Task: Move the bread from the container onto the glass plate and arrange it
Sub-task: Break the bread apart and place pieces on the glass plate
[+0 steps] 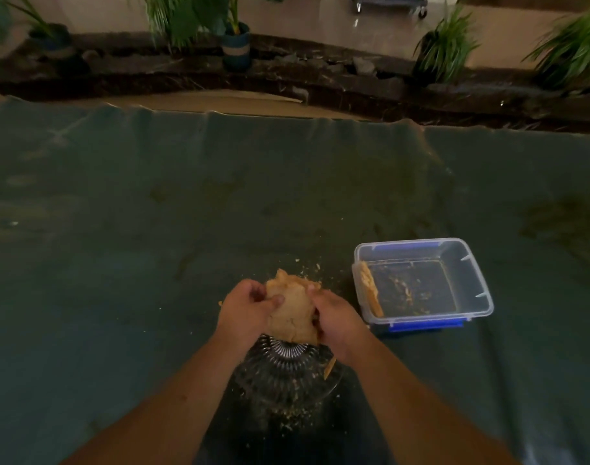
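Note:
A stack of tan bread slices (292, 310) is gripped from both sides, my left hand (245, 310) on its left edge and my right hand (337, 318) on its right. The bread hangs over the far part of the patterned glass plate (280, 374), which lies on the dark green cloth between my forearms. A small bread piece (330, 367) pokes out at the plate's right rim. To the right stands the clear plastic container (481, 290) with one slice of bread (371, 288) leaning against its left wall and crumbs on its floor.
A blue lid (424, 325) lies under the container. Crumbs are scattered on the green cloth (152, 263) around the plate. Beyond the table's far edge run a dark stone border and several potted plants (235, 41).

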